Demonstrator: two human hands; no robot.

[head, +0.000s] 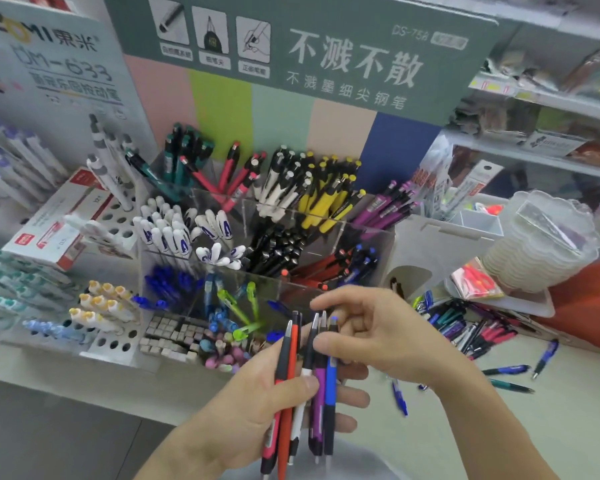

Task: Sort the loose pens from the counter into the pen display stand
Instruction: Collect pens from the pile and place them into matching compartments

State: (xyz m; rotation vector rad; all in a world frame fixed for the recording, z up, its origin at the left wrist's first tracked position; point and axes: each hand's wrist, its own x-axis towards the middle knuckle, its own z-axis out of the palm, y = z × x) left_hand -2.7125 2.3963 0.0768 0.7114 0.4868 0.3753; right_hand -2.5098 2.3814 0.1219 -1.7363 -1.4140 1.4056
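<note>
Left hand [257, 393] palm-up, thumb clamped across fingers; right hand [371, 330] above it, fingertips pinching, forearms converging.

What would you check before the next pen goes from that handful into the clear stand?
1. Bundle of pens secure: the left hand grips the fanned bundle of mixed-colour pens: ok.
2. One pen singled out: the right hand pinches the tops near the black-and-white pen; which one it holds: cannot tell.
3. Matching slot exists: the purple pen has purple pens in the clear acrylic display stand: ok.
4. Colours kept apart in the stand: red and blue pens share one compartment: not ok.
5. Counter cleared: loose pens on the pale counter remain: not ok.
</note>
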